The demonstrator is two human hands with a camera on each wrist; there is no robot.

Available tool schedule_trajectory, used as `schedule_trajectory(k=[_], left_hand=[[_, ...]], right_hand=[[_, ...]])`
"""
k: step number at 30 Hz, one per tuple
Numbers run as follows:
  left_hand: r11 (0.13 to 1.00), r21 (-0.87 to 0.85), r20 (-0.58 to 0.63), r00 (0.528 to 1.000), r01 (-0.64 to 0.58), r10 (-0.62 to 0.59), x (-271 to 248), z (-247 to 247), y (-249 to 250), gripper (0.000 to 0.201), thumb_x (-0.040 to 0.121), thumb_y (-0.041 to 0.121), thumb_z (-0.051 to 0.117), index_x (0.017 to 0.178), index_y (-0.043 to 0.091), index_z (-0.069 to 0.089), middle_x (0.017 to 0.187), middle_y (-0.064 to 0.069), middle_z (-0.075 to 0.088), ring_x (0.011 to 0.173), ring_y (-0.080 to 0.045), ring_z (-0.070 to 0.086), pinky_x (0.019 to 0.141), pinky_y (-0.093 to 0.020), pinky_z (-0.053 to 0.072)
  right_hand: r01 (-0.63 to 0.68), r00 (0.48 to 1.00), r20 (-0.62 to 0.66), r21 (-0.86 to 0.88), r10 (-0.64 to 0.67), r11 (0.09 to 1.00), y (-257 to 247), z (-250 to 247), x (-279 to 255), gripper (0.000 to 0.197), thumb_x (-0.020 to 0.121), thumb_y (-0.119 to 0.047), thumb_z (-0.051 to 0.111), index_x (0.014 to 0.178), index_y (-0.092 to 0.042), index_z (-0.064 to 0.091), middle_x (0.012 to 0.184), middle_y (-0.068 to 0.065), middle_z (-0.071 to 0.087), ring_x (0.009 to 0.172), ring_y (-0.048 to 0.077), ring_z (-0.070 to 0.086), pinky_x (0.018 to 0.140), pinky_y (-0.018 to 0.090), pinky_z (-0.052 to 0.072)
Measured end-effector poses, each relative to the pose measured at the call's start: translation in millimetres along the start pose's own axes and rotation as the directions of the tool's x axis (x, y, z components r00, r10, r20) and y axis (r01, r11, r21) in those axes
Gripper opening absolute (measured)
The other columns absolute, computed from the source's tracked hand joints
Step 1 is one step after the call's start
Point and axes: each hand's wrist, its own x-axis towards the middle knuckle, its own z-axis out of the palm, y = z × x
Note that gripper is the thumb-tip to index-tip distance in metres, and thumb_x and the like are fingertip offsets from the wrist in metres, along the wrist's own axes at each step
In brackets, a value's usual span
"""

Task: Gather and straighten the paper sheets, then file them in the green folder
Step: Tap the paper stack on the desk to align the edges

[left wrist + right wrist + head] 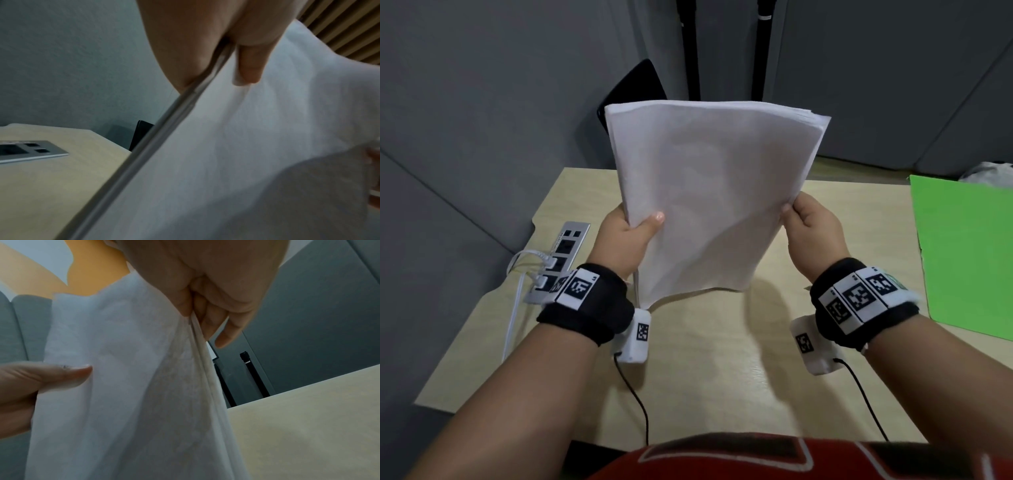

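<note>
Left hand (625, 233) pinching sheets (712, 192) at left edge, thumb in front; right hand (811, 226) pinching right edge, fingers curled behind. Sheets upright above table (722, 359). Folder (965, 253) flat, right of sheets; power strip (561, 253) left.

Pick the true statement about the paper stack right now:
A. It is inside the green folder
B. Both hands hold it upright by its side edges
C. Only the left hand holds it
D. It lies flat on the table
B: the left hand and right hand each pinch a side edge of the paper stack, above the table.

No text can be read
</note>
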Motion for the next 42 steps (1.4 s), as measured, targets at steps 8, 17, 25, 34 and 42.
schedule_trajectory(k=[8, 17, 25, 34, 42], left_hand=[[0.999, -0.036, -0.054, 0.998, -0.014, 0.012, -2, -1, 2, 0.017, 0.092, 0.011, 0.060, 0.106, 0.019, 0.064, 0.094, 0.008, 0.070, 0.088, -0.009, 0.068, 0.081, -0.029, 0.052], [0.918, 0.322, -0.018, 0.968, -0.233, 0.252, -2, 2, 25, 0.031, 0.092, 0.012, 0.054, 0.117, 0.027, 0.064, 0.092, 0.013, 0.064, 0.091, -0.012, 0.060, 0.080, -0.023, 0.042], [0.593, 0.545, 0.396, 0.805, -0.593, 0.441, 4, 5, 33, 0.043, 0.077, 0.004, 0.050, 0.101, 0.035, 0.066, 0.090, 0.008, 0.070, 0.085, -0.021, 0.063, 0.072, -0.035, 0.050], [0.941, 0.311, -0.293, 0.928, -0.136, 0.231, 25, -38, -27, 0.104, 0.067, 0.033, 0.079, 0.149, 0.028, 0.016, 0.155, -0.007, 0.025, 0.144, -0.019, 0.027, 0.117, -0.043, 0.026], [0.983, -0.177, 0.010, 0.999, 0.053, -0.052, 24, -38, -49, 0.032, 0.078, 0.012, 0.068, 0.108, 0.022, 0.064, 0.110, -0.003, 0.072, 0.107, -0.024, 0.066, 0.099, -0.050, 0.049]], right_hand=[[0.017, 1.000, 0.017, 0.088, -0.018, 0.996, 5, 3, -1, 0.016, 0.091, -0.017, 0.048, 0.099, -0.021, 0.062, 0.090, -0.008, 0.068, 0.084, 0.005, 0.061, 0.078, 0.026, 0.049], [0.167, 0.957, -0.222, -0.111, -0.189, 0.980, -4, -6, -1, 0.080, 0.078, -0.038, 0.070, 0.143, -0.014, 0.028, 0.150, 0.001, 0.026, 0.138, 0.014, 0.027, 0.113, 0.021, 0.023], [0.097, 0.986, 0.132, 0.050, -0.103, 0.994, -16, -4, -2, 0.022, 0.078, -0.020, 0.074, 0.092, -0.036, 0.066, 0.087, -0.020, 0.067, 0.076, -0.009, 0.059, 0.081, 0.023, 0.053], [-0.030, 1.000, 0.005, 0.367, 0.030, 0.930, 10, -16, 1, 0.015, 0.083, -0.010, 0.065, 0.080, -0.024, 0.068, 0.076, -0.008, 0.069, 0.073, 0.012, 0.063, 0.069, 0.028, 0.052], [-0.115, 0.986, -0.059, 0.438, 0.157, 0.891, 22, -20, 4, 0.010, 0.082, -0.011, 0.064, 0.079, -0.020, 0.067, 0.071, -0.007, 0.069, 0.067, 0.012, 0.064, 0.066, 0.027, 0.052]])
